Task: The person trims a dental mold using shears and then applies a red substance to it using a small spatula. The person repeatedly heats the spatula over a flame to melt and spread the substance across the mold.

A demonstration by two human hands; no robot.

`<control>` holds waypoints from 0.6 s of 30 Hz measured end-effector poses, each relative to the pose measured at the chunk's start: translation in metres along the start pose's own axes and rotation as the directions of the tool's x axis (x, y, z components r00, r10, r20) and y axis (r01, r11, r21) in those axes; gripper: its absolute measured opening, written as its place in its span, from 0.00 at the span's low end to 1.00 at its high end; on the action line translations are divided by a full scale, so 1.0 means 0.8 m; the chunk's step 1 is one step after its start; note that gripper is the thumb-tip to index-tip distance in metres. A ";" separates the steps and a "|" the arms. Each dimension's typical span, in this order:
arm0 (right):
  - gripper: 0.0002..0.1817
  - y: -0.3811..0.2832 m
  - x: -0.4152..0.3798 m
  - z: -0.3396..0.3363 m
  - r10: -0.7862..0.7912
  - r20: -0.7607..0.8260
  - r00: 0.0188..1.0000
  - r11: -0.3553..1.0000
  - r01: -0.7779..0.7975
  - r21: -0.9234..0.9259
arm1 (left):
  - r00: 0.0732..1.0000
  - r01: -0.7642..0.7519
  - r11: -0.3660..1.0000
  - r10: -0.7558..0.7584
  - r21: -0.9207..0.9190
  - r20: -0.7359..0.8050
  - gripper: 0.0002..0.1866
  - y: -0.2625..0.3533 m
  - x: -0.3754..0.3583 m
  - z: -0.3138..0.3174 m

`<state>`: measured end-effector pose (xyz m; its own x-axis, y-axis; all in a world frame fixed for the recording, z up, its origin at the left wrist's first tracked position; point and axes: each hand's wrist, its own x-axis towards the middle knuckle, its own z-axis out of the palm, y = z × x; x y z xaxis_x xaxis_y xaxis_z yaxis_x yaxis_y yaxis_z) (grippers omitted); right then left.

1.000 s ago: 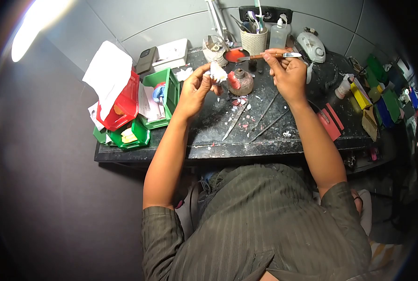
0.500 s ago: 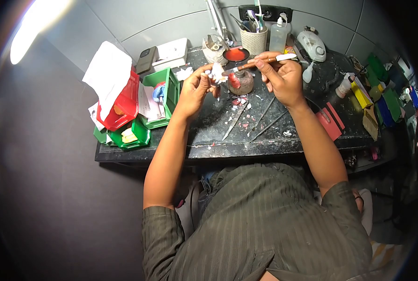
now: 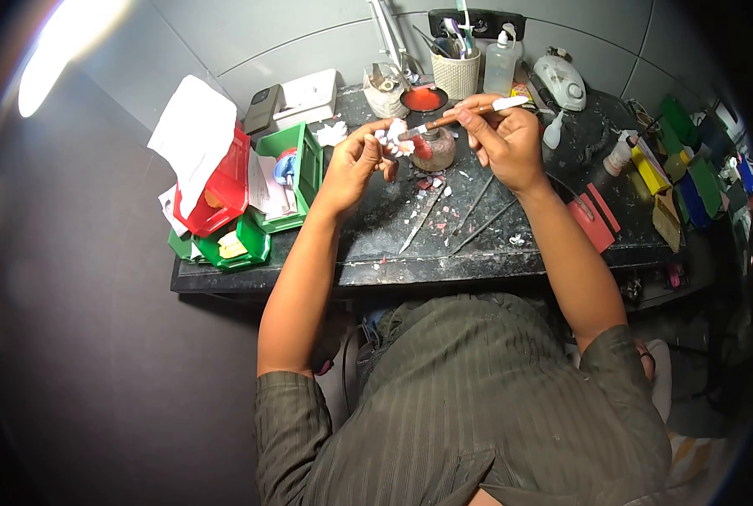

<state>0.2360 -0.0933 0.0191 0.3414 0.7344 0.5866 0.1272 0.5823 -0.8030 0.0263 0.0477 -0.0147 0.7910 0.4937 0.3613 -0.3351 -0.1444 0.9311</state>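
My left hand (image 3: 353,173) is closed on a small, lumpy white and pink dental piece (image 3: 396,139), gripped between thumb and fingers. In my right hand (image 3: 510,143) is a wax knife with a brown wooden handle (image 3: 444,121) and a white end (image 3: 511,103). Its blade meets the right side of the dental piece. Just behind and below the blade stands a squat glass burner (image 3: 435,150) with red on its side. A round dark dish of red wax (image 3: 425,99) sits behind it.
On the dark bench (image 3: 309,268) lie a pointed tool (image 3: 421,221), thin rods, scattered scraps and pink wax sheets (image 3: 593,223). Green bins (image 3: 313,169) and a red bin (image 3: 235,190) stand left. Behind are a tool cup (image 3: 457,76), a clear bottle (image 3: 500,67) and a phone (image 3: 263,108).
The dental piece has turned in my left hand and now shows more pink. The knife has shifted very slightly left and down, its blade staying at the piece.
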 end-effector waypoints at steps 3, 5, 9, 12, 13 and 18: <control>0.07 0.000 0.002 0.000 -0.011 -0.056 0.998 1.000 0.012 0.015 | 1.000 -0.009 1.000 0.009 -0.015 0.015 0.33 -0.002 0.001 -0.001; 0.07 0.000 0.001 0.001 -0.008 -0.032 0.999 1.000 0.009 0.026 | 1.000 -0.004 1.000 0.004 -0.014 0.012 0.33 0.000 0.000 0.000; 0.07 0.000 0.003 0.000 -0.006 -0.086 0.996 1.000 0.007 0.011 | 1.000 -0.001 1.000 0.002 -0.031 0.018 0.31 0.002 0.000 0.002; 0.07 -0.003 0.002 -0.005 -0.007 -0.068 0.998 1.000 0.007 -0.006 | 1.000 0.010 0.999 -0.009 -0.041 0.020 0.31 0.002 0.001 0.001; 0.07 -0.002 0.003 -0.008 -0.008 -0.068 0.998 1.000 0.007 -0.008 | 1.000 0.009 0.999 -0.009 -0.042 0.020 0.31 0.002 0.001 0.002; 0.08 0.009 0.013 -0.015 -0.091 -0.266 0.960 0.983 0.043 -0.181 | 1.000 0.022 1.000 -0.022 -0.018 -0.012 0.33 0.005 0.000 0.004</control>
<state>0.2519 -0.0858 0.0179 0.5643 0.5589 0.6076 0.3078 0.5405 -0.7830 0.0268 0.0444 -0.0104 0.7919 0.5074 0.3399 -0.3267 -0.1182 0.9377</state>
